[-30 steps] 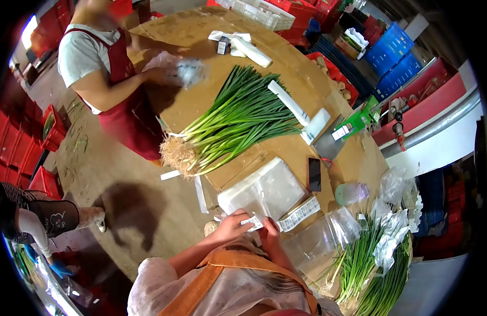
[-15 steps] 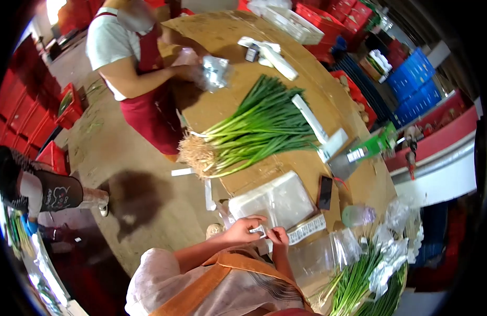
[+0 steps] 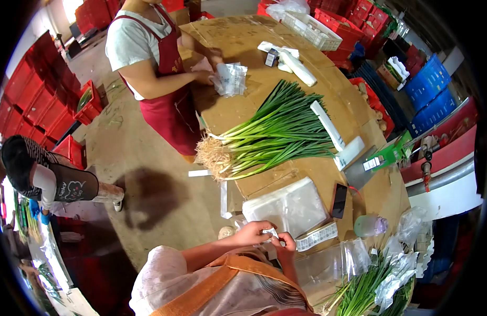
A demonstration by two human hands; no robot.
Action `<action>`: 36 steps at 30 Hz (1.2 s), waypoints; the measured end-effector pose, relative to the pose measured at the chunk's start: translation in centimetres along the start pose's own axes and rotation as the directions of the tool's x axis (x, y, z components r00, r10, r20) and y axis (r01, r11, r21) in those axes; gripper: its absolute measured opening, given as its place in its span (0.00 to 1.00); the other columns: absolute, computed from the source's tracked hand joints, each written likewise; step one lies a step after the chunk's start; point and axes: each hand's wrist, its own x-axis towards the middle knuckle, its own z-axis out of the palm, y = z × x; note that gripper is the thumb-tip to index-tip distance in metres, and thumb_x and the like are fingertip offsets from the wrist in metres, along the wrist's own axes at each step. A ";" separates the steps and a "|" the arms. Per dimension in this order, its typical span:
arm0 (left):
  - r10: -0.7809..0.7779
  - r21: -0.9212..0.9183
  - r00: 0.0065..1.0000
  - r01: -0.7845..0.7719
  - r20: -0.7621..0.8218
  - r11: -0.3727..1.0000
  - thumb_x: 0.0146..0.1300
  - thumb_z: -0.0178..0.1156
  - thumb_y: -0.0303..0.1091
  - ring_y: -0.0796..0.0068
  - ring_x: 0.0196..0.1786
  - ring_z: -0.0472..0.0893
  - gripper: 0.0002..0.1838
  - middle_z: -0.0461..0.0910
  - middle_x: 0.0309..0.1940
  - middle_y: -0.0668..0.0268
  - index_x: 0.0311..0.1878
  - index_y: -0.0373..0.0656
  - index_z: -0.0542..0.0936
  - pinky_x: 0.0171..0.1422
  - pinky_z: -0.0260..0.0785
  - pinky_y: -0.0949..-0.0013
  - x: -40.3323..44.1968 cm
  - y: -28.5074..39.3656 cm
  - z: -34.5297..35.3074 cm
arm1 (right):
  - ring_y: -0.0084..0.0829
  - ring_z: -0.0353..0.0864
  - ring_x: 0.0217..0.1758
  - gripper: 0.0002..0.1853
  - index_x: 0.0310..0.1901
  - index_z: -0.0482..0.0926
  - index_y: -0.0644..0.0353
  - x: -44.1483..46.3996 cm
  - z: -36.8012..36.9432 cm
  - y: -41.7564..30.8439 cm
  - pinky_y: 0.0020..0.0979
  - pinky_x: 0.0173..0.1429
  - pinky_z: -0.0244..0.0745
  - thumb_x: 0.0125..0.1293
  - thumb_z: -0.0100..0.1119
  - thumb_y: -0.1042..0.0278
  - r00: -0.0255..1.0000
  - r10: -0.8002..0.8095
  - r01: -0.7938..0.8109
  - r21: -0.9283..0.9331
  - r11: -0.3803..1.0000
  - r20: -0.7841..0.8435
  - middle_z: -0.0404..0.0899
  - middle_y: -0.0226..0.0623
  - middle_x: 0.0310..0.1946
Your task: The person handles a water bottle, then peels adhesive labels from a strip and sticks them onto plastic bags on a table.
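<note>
My left hand (image 3: 253, 234) and my right hand (image 3: 285, 243) meet at the table's near edge, pinching a small white label (image 3: 270, 232) between them. Just beyond them lies a stack of clear plastic bags (image 3: 288, 206). A printed label strip (image 3: 317, 237) rests right of my right hand. Farther up the table is a large bunch of green onions (image 3: 280, 131), roots to the left. A black phone (image 3: 339, 200) lies right of the bags.
A co-worker in a red apron (image 3: 172, 116) handles a plastic bag (image 3: 230, 79) across the table. Another person (image 3: 69, 181) bends at the far left. A jar (image 3: 370, 225), a green box (image 3: 393, 152) and more green onions (image 3: 363, 289) are at the right.
The view has shifted, so the table appears farther right and lower. My hands remain together at the label, now with fingertips closer. The co-worker's bag is spread flatter.
</note>
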 end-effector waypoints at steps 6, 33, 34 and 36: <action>-0.186 -0.091 0.979 0.193 0.080 0.977 0.58 0.59 0.31 0.72 0.25 0.74 0.08 0.75 0.22 0.61 0.37 0.38 0.75 0.30 0.65 0.67 -0.4 -0.3 0.0 | 0.22 0.74 0.32 0.07 0.34 0.77 0.64 0.1 0.4 -1.5 0.23 0.41 0.70 0.53 0.64 0.78 0.993 -0.049 0.057 0.077 0.995 -0.111 0.76 0.29 0.28; -0.363 0.412 0.896 0.238 0.258 0.879 0.58 0.61 0.36 0.70 0.21 0.76 0.08 0.75 0.19 0.57 0.33 0.40 0.78 0.27 0.66 0.66 -0.3 -1.2 -1.0 | 0.19 0.73 0.23 0.05 0.30 0.79 0.61 0.2 -2.1 1.9 0.23 0.29 0.69 0.54 0.67 0.73 0.974 0.164 -0.158 0.052 0.986 -0.158 0.79 0.30 0.24; -0.302 0.441 0.928 0.181 0.220 0.879 0.60 0.59 0.36 0.70 0.19 0.72 0.09 0.74 0.18 0.56 0.31 0.41 0.78 0.26 0.64 0.66 -0.4 -1.3 -1.2 | 0.20 0.74 0.23 0.05 0.30 0.79 0.61 0.9 -2.8 3.6 0.23 0.29 0.69 0.54 0.67 0.73 0.970 0.116 -0.105 0.061 0.993 -0.215 0.79 0.31 0.23; -0.407 0.391 0.900 0.322 0.155 0.862 0.60 0.58 0.38 0.62 0.23 0.76 0.09 0.75 0.20 0.54 0.31 0.42 0.77 0.29 0.67 0.62 -0.2 -0.1 -1.7 | 0.22 0.75 0.23 0.05 0.30 0.79 0.61 2.9 -3.9 5.1 0.24 0.29 0.70 0.53 0.67 0.73 0.955 0.051 -0.061 -0.024 0.998 -0.292 0.79 0.32 0.23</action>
